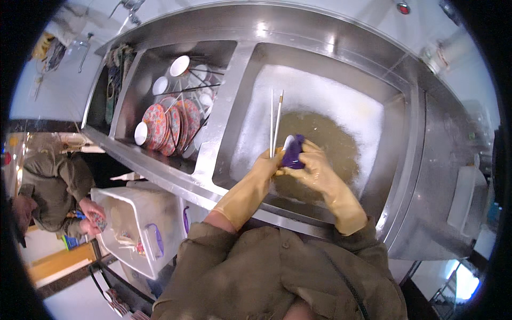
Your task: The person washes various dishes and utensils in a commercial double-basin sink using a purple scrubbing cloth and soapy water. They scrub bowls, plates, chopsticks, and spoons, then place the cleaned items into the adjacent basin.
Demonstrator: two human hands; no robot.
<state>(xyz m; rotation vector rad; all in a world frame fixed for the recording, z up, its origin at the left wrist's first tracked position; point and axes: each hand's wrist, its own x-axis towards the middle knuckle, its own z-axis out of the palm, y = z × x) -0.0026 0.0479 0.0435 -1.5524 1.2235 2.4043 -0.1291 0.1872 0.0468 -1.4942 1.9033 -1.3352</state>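
Both my hands wear wet yellow rubber gloves above a large steel sink basin (400, 116) of murky water (320, 124) edged with white foam (348, 96). Two slim pale sticks, apparently chopsticks (277, 128), stand up from my left hand (266, 166), which grips them near their lower ends. Between the hands, my right hand (318, 166) pinches a purple cloth (293, 155). A small white rounded piece (288, 141), perhaps a spoon's bowl, shows against the cloth; its lower part is hidden by the fingers and cloth.
The left basin holds floral plates (172, 124), white bowls (179, 66) and dark and pale sticks (188, 91). Dark cloths (117, 76) hang farther left. Another person (56, 188) holds a patterned item over a white plastic bin (160, 200). A steel drainboard (436, 176) lies right.
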